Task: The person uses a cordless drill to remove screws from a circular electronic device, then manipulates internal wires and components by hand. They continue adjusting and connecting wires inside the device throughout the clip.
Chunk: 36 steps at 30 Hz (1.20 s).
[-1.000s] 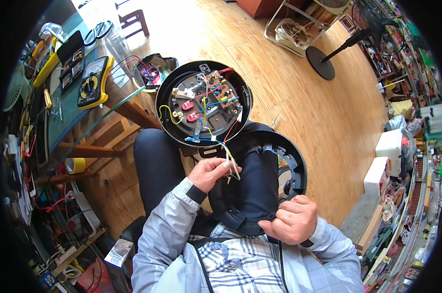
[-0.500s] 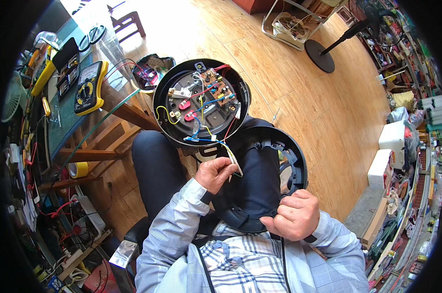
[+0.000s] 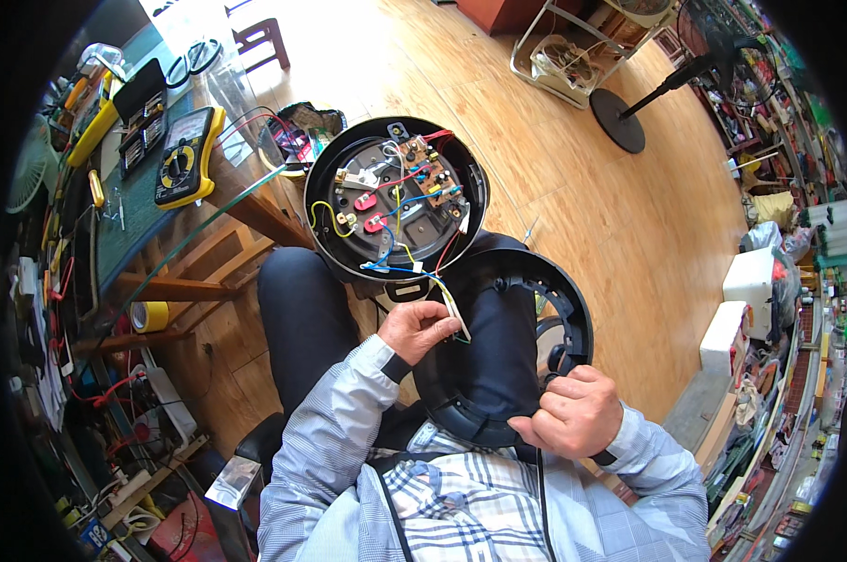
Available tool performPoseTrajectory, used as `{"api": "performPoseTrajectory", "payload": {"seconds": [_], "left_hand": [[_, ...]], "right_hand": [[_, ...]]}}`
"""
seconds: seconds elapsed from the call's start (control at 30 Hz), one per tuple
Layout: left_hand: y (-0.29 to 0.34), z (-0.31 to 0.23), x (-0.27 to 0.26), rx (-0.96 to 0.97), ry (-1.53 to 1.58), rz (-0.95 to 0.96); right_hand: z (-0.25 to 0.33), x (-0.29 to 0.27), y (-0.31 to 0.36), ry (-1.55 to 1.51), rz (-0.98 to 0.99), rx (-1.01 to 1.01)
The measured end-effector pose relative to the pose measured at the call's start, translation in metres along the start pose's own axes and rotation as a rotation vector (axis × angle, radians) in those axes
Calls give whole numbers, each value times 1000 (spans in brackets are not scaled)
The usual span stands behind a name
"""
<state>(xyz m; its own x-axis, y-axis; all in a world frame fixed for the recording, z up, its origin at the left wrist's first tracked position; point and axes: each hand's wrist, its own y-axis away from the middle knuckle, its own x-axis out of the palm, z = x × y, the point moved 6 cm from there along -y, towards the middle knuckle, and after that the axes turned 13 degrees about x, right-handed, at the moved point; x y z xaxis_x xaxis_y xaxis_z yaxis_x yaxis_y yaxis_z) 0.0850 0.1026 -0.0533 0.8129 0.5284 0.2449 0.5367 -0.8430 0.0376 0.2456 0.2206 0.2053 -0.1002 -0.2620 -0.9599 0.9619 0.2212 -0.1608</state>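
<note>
My left hand (image 3: 412, 331) pinches a bundle of thin wires in pale sleeving (image 3: 463, 321) between thumb and fingers. Blue, yellow and red leads run from it up to a round black appliance base (image 3: 486, 197), which sits beyond my knees with its inside showing. Inside it are a brown circuit board (image 3: 436, 180), red-capped terminals (image 3: 375, 223) and looping coloured wires. My right hand (image 3: 578, 412) is closed on the near right edge of a black plastic ring (image 3: 573, 286). That ring lies tilted across my right thigh, its middle hollow.
At left, a table holds a yellow-edged multimeter (image 3: 184, 159), a dark tool case (image 3: 144, 117) and scissors (image 3: 191, 62). Yellow tape (image 3: 150, 317) lies below. A fan stand (image 3: 618, 122) occupies the far right floor. Cluttered shelves and white boxes (image 3: 747, 281) line the right.
The whole view has shifted slightly. Both hands keep their grips on the wires and the ring, and the appliance base stays in place.
</note>
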Motion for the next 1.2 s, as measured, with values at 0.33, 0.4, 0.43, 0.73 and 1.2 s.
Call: {"api": "performPoseTrajectory", "payload": {"seconds": [0.33, 0.4, 0.43, 0.73, 1.2], "left_hand": [[6, 2, 13, -50, -13, -252], [8, 2, 16, -56, -45, -294], [8, 4, 17, -56, -64, -317], [5, 23, 14, 35, 26, -313], [4, 24, 11, -53, 274, -202]], "right_hand": [[-21, 27, 3, 120, 557, 299], [-20, 26, -7, 91, 535, 400], [-21, 28, -12, 88, 542, 452], [-67, 115, -86, -241, 497, 537], [-101, 165, -84, -562, 511, 835]]}}
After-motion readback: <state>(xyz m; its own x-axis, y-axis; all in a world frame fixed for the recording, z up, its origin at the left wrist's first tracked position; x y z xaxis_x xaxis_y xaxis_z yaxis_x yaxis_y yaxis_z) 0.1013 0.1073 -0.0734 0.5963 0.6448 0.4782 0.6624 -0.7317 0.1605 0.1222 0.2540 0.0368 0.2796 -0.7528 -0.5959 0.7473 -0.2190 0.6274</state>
